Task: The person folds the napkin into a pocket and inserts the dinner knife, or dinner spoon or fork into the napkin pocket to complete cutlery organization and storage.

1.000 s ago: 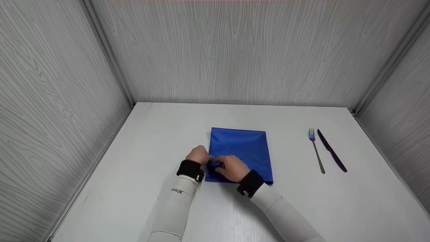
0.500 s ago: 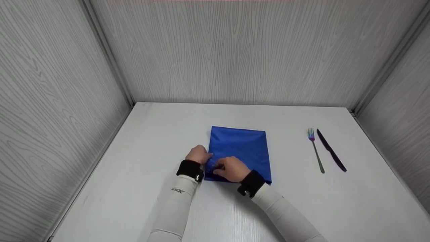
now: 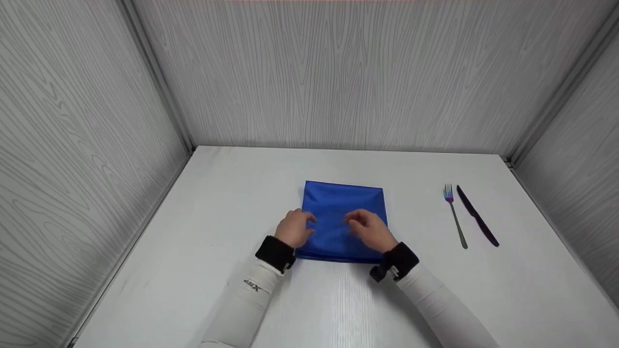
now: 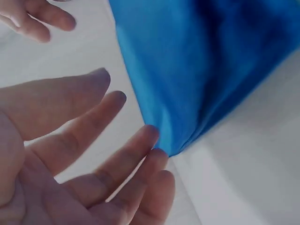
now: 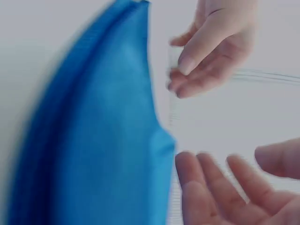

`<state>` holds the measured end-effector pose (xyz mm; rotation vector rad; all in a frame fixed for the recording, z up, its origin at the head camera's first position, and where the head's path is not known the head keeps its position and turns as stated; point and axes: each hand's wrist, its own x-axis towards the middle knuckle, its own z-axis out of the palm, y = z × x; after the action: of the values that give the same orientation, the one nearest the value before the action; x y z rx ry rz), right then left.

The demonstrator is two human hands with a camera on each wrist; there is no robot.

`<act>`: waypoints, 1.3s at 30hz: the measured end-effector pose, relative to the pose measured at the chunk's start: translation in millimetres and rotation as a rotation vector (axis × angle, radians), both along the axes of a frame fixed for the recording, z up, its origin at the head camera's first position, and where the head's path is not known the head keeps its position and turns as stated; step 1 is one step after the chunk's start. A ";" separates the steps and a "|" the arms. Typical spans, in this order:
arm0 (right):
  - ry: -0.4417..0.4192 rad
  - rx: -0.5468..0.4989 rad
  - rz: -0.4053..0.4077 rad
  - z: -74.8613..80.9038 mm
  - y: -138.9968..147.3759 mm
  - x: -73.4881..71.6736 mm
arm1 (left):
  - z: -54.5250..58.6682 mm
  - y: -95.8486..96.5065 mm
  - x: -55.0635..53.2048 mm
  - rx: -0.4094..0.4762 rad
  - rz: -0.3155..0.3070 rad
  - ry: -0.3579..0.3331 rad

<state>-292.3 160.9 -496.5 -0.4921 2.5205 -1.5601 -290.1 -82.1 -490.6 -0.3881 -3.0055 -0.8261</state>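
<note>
Loosely, the fingers of my bare left hand (image 3: 293, 228) stand apart from its thumb beside the left edge of a square, folded, glossy blue cloth (image 3: 338, 244), and the fingers of my bare right hand (image 3: 371, 230) are parted too, over the cloth's right part. In the left wrist view my left fingertips meet the outline of one corner, though I cannot tell whether they touch it. The cloth lies in front of me near the middle of the smooth white desk (image 3: 217, 193), layers showing along its near edge. Well apart on my right, a slim metal fork (image 3: 456, 220) with iridescent tines lies just beside a dark purplish knife (image 3: 476, 215), both tips pointing away from me
</note>
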 end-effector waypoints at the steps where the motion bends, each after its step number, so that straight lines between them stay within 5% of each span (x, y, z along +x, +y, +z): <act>1: -0.040 0.008 -0.015 -3.2 4.9 1.2 | -2.1 -0.1 2.7 -0.025 -0.032 0.007; 8: -0.295 -0.053 -0.121 -23.8 40.9 10.7 | -14.7 -9.2 13.3 -0.083 -0.151 -0.042; 17: -0.296 -0.103 -0.059 -28.5 79.6 20.0 | -19.4 -18.6 14.8 -0.063 -0.193 -0.042; 26: -0.021 0.331 0.142 -21.3 72.8 20.4 | -18.1 -20.7 13.4 -0.087 -0.177 -0.046; 30: 0.019 0.486 0.181 -13.5 59.9 14.5 | -14.7 -20.5 13.3 -0.122 -0.171 -0.045; 39: 0.047 0.716 0.108 7.8 45.7 -1.6 | -8.2 0.9 26.1 -0.313 -0.182 0.056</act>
<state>-294.0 206.6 -488.7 -0.5369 2.7812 -0.5349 -263.9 -81.3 -498.8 -0.6840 -3.0805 -0.3373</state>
